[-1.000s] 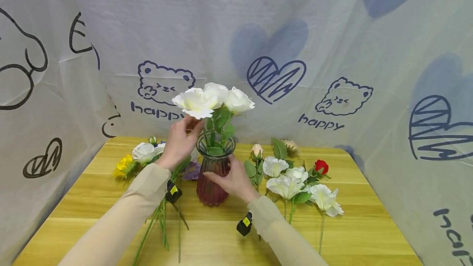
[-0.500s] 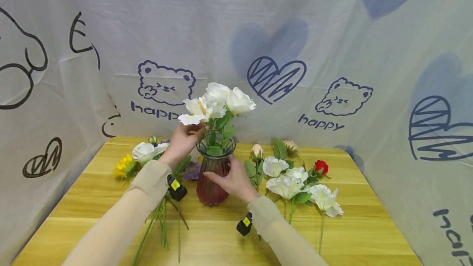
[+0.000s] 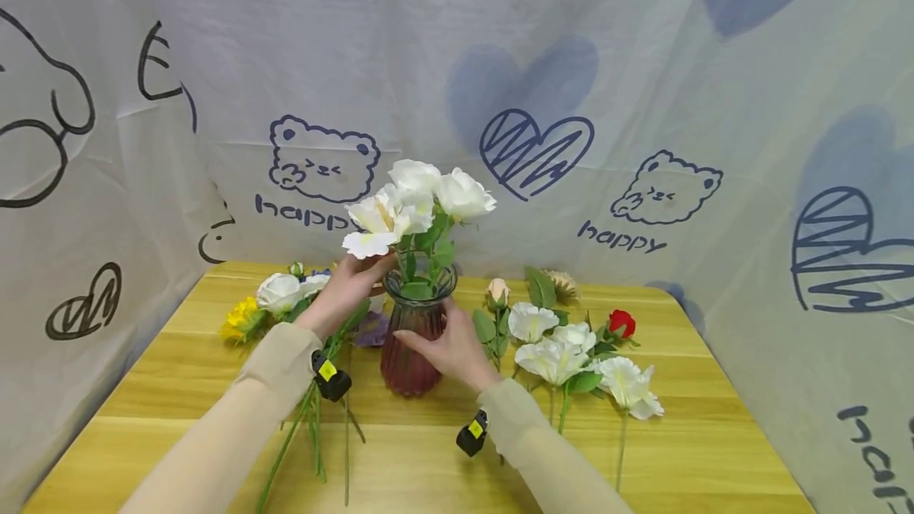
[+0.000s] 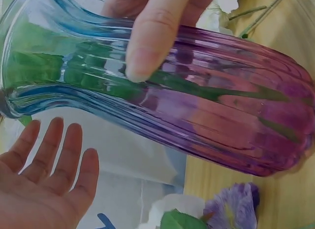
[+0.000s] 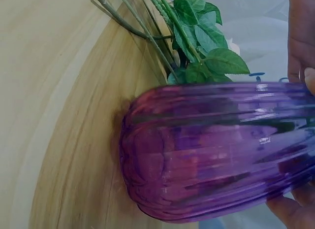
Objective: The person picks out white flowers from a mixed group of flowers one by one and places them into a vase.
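A ribbed glass vase (image 3: 410, 355), blue-grey at the neck and purple-pink below, stands upright on the table. Several white flowers (image 3: 421, 197) with green leaves rise from its mouth, and their stems show through the glass in the left wrist view. My right hand (image 3: 457, 347) grips the vase from the right, its thumb (image 4: 147, 47) across the near side. Beside the rim, just under the leftmost white bloom, is my left hand (image 3: 350, 288). In the left wrist view its fingers (image 4: 69, 155) are extended and apart from the glass.
Left of the vase lies a bunch with a yellow flower (image 3: 243, 321), a white rose (image 3: 278, 292) and a purple flower (image 3: 371, 329). On the right lie several white flowers (image 3: 553, 359), a peach rosebud (image 3: 497, 292) and a red rose (image 3: 621, 323). A printed curtain (image 3: 428, 86) surrounds the wooden table (image 3: 407, 458).
The leftmost white bloom has turned and tipped to face left and lower. My left hand has dropped slightly beside the rim. The right hand stays on the vase.
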The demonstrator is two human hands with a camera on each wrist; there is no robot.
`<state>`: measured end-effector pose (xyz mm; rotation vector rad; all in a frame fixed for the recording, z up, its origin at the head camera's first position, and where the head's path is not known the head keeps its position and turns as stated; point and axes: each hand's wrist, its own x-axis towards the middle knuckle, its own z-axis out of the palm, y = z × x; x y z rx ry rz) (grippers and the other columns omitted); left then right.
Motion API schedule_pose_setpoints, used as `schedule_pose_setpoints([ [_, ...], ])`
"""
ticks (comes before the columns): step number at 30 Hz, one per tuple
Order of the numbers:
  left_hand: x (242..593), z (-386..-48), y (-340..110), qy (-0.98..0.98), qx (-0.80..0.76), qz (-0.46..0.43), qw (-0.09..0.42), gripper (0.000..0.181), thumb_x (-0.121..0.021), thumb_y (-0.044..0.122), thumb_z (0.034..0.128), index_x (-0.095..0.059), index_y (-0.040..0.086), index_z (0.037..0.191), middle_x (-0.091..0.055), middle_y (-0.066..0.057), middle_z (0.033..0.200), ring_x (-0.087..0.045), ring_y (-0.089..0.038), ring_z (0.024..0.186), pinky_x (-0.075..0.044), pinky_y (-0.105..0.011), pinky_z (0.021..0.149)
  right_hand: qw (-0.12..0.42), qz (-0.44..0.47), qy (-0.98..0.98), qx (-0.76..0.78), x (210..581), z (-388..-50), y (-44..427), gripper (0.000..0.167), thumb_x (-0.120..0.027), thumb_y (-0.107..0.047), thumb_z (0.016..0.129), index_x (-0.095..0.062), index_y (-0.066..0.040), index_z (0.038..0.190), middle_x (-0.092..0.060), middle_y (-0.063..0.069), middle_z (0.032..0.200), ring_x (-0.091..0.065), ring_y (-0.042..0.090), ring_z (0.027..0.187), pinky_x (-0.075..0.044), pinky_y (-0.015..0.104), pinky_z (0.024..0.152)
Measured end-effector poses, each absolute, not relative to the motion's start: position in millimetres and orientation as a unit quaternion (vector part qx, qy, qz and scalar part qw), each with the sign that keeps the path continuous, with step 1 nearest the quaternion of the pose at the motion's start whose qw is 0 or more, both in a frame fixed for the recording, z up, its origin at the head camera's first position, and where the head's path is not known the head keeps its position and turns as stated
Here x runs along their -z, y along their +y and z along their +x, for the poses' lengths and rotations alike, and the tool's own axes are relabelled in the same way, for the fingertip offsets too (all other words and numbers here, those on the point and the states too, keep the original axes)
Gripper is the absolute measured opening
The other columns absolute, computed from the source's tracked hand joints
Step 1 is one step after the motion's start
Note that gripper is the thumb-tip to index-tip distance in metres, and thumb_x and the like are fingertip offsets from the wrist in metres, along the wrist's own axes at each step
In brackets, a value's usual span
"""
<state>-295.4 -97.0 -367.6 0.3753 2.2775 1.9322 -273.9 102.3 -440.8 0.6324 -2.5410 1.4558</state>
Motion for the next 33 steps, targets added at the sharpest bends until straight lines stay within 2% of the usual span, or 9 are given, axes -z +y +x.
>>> schedule_pose_setpoints([
  [3, 368.9, -292.6, -100.0, 0.761, -0.633, 0.124, 0.074, 0.061, -0.043, 0.04, 0.1077, -0.03, 0.008, 0.158, -0.033, -0.019, 0.163, -0.038, -0.041, 0.147, -0.038, -0.056, 0.119, 0.085, 0.202, -0.849, -0.481, 440.6, -273.0, 100.3, 0.075, -0.078, -0.044, 0.086, -0.046, -0.011, 0.145, -0.066, 0.012, 0.132, -0.068, 0.026, 0.117, -0.056, 0.044, 0.099],
  [6, 371.7, -288.8, -106.4, 0.766, -0.627, 0.123, 0.07, 0.058, -0.038, 0.039, 0.1095, -0.031, 0.006, 0.157, -0.038, -0.023, 0.158, -0.044, -0.044, 0.142, -0.038, -0.057, 0.119, 0.097, 0.191, -0.853, -0.476, 440.8, -272.4, 97.1, 0.077, -0.079, -0.045, 0.086, -0.045, -0.011, 0.146, -0.065, 0.014, 0.133, -0.067, 0.028, 0.118, -0.056, 0.046, 0.1],
  [10, 375.0, -283.6, -118.8, 0.788, -0.6, 0.135, 0.04, 0.05, -0.028, 0.031, 0.1115, -0.04, -0.003, 0.147, -0.048, -0.03, 0.146, -0.05, -0.047, 0.134, -0.04, -0.058, 0.116, 0.107, 0.166, -0.857, -0.476, 440.7, -271.6, 93.8, 0.08, -0.08, -0.046, 0.084, -0.043, -0.013, 0.146, -0.064, 0.014, 0.134, -0.065, 0.03, 0.12, -0.055, 0.048, 0.102],
  [12, 376.2, -280.9, -126.4, 0.807, -0.573, 0.142, 0.015, 0.05, -0.026, 0.032, 0.1118, -0.044, -0.004, 0.142, -0.053, -0.03, 0.14, -0.054, -0.046, 0.13, -0.043, -0.058, 0.113, 0.116, 0.155, -0.86, -0.472, 440.4, -271.5, 92.5, 0.081, -0.081, -0.046, 0.083, -0.043, -0.013, 0.146, -0.064, 0.014, 0.134, -0.065, 0.03, 0.121, -0.055, 0.048, 0.102],
  [17, 377.3, -270.9, -145.0, 0.86, -0.492, 0.127, -0.05, 0.046, -0.036, 0.036, 0.1103, -0.051, 0.004, 0.14, -0.06, -0.022, 0.135, -0.061, -0.039, 0.121, -0.05, -0.055, 0.105, 0.151, 0.134, -0.873, -0.444, 439.2, -271.7, 88.3, 0.088, -0.082, -0.05, 0.08, -0.04, -0.014, 0.148, -0.064, 0.016, 0.134, -0.065, 0.034, 0.121, -0.055, 0.05, 0.1],
  [23, 380.7, -255.1, -161.6, 0.906, -0.395, 0.111, -0.108, 0.032, -0.046, 0.017, 0.1044, -0.059, 0.005, 0.13, -0.066, -0.019, 0.122, -0.064, -0.034, 0.109, -0.055, -0.051, 0.094, 0.177, 0.102, -0.889, -0.409, 438.3, -270.6, 85.0, 0.095, -0.081, -0.055, 0.078, -0.035, -0.012, 0.15, -0.063, 0.019, 0.133, -0.066, 0.04, 0.116, -0.056, 0.055, 0.095],
  [30, 393.6, -237.2, -177.1, 0.942, -0.29, 0.114, -0.124, 0.024, -0.052, 0.012, 0.0994, -0.065, 0.004, 0.117, -0.068, -0.013, 0.106, -0.065, -0.026, 0.087, -0.055, -0.042, 0.073, 0.183, 0.078, -0.894, -0.402, 438.4, -269.6, 85.1, 0.096, -0.08, -0.056, 0.08, -0.033, -0.011, 0.151, -0.061, 0.019, 0.135, -0.064, 0.04, 0.119, -0.056, 0.056, 0.095],
  [33, 399.9, -228.9, -180.8, 0.953, -0.253, 0.123, -0.113, 0.023, -0.055, 0.011, 0.0979, -0.065, 0.003, 0.117, -0.068, -0.013, 0.105, -0.058, -0.018, 0.071, -0.05, -0.033, 0.061, 0.186, 0.075, -0.891, -0.406, 439.8, -269.1, 86.1, 0.096, -0.081, -0.052, 0.08, -0.032, -0.011, 0.152, -0.06, 0.018, 0.137, -0.063, 0.039, 0.121, -0.055, 0.056, 0.097],
])
